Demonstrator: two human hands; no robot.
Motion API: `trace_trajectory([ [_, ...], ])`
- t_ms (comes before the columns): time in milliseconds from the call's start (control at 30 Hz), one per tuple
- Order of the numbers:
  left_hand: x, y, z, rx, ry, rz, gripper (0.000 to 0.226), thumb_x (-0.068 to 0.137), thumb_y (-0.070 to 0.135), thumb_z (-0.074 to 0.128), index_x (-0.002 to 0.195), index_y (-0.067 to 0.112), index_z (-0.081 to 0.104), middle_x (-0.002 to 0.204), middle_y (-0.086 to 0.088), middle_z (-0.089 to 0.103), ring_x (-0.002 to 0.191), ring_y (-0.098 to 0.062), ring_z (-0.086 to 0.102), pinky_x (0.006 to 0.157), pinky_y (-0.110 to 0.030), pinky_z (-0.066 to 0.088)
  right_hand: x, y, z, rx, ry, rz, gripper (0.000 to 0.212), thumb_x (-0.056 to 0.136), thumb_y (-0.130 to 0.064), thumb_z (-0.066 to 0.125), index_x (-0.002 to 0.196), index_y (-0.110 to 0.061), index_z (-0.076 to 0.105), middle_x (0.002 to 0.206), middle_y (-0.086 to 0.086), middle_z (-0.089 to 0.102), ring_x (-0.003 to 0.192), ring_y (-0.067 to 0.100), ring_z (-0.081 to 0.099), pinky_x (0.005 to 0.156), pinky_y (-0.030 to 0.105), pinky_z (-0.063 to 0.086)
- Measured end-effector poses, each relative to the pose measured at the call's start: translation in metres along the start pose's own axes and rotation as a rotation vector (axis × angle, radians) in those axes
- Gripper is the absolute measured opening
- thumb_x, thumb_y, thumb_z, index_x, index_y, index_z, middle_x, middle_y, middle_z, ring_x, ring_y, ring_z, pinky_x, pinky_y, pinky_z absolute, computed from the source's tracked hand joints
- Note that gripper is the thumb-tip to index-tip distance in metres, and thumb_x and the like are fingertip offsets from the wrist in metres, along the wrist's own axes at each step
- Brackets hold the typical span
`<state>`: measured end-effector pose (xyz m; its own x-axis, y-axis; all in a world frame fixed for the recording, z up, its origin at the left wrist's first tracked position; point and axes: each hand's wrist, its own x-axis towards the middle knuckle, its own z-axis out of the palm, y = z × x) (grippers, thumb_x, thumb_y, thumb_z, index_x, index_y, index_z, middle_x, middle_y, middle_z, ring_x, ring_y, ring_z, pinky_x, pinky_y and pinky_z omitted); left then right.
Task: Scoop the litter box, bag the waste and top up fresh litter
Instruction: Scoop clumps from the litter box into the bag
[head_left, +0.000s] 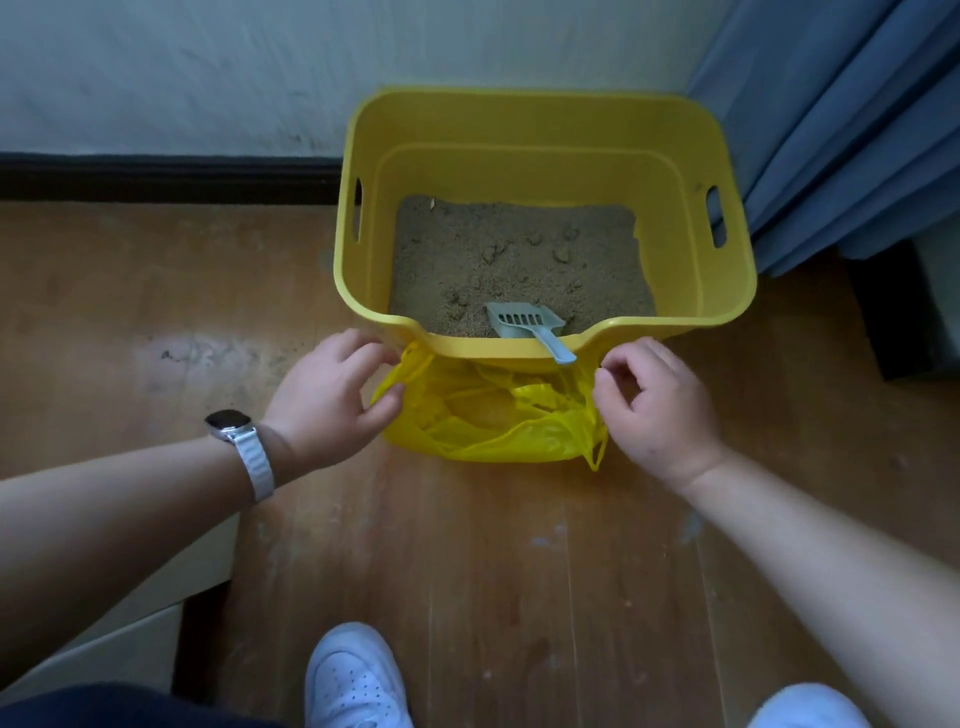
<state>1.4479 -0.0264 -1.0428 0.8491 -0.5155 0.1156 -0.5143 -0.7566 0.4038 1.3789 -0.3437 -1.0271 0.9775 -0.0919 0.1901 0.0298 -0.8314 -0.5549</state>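
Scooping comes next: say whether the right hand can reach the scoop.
Probably yes: the scoop handle juts over the litter box rim beside the right hand, nothing between, though it seems to pinch the yellow bag.

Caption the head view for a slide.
Left hand and right hand hold a yellow bag open before the litter box and scoop.

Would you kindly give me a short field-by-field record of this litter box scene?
litter box: yellow, on wooden floor, holds litter with clumps
scoop: lies in litter, handle over lowered front rim
yellow bag: on floor before the box, mouth open
left hand: grips bag's left edge
right hand: pinches bag's right edge
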Motion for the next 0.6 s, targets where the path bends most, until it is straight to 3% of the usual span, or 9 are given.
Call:
trace_trajectory([
  [133, 0.015, 0.008, -0.014, 0.037, 0.078, 0.170, 0.031, 0.088, 0.032, 0.057, 0.097, 0.005, 0.068, 0.099, -0.012, 0.065, 0.085, -0.033, 0.062, 0.070, -0.039, 0.052, 0.024, -0.024, -0.007, -0.110, -0.056, -0.221, 0.024, 0.082, -0.029, 0.052, 0.085, -0.008, 0.064, 0.083, 0.008, 0.061, 0.077, 0.030, 0.059, 0.066, 0.038, 0.049],
  [300, 0.044, 0.014, -0.033, 0.047, 0.212, 0.133, 0.029, 0.086, 0.031, 0.062, 0.096, 0.004, 0.069, 0.097, -0.013, 0.065, 0.086, -0.032, 0.063, 0.072, -0.039, 0.053, 0.062, -0.037, 0.001, -0.401, -0.295, -0.179, 0.029, 0.087, -0.038, 0.050, 0.099, -0.014, 0.062, 0.100, 0.006, 0.061, 0.098, 0.030, 0.055, 0.082, 0.040, 0.043],
  [400, 0.069, 0.001, -0.045, 0.141, 0.096, 0.169, 0.037, 0.087, 0.040, 0.059, 0.098, 0.006, 0.069, 0.095, -0.011, 0.067, 0.086, -0.032, 0.063, 0.074, -0.042, 0.053, 0.084, -0.040, 0.011, -0.497, -0.448, -0.132, 0.033, 0.091, -0.043, 0.046, 0.108, -0.017, 0.058, 0.105, 0.006, 0.060, 0.101, 0.029, 0.054, 0.082, 0.040, 0.041],
  [500, 0.088, -0.009, -0.048, 0.201, -0.063, 0.156, 0.049, 0.085, 0.056, 0.048, 0.100, 0.014, 0.070, 0.095, -0.004, 0.068, 0.091, -0.029, 0.063, 0.085, -0.045, 0.049, 0.103, -0.040, 0.023, -0.589, -0.616, -0.053, 0.039, 0.092, -0.047, 0.044, 0.111, -0.017, 0.059, 0.098, 0.006, 0.061, 0.087, 0.028, 0.056, 0.066, 0.035, 0.042],
  [600, 0.094, -0.012, -0.035, 0.165, -0.124, 0.181, 0.049, 0.085, 0.060, 0.044, 0.094, 0.018, 0.069, 0.085, 0.003, 0.066, 0.084, -0.021, 0.062, 0.085, -0.042, 0.048, 0.114, -0.039, 0.031, -0.643, -0.740, 0.056, 0.044, 0.094, -0.049, 0.043, 0.117, -0.017, 0.060, 0.091, 0.002, 0.057, 0.081, 0.025, 0.056, 0.058, 0.030, 0.042],
])
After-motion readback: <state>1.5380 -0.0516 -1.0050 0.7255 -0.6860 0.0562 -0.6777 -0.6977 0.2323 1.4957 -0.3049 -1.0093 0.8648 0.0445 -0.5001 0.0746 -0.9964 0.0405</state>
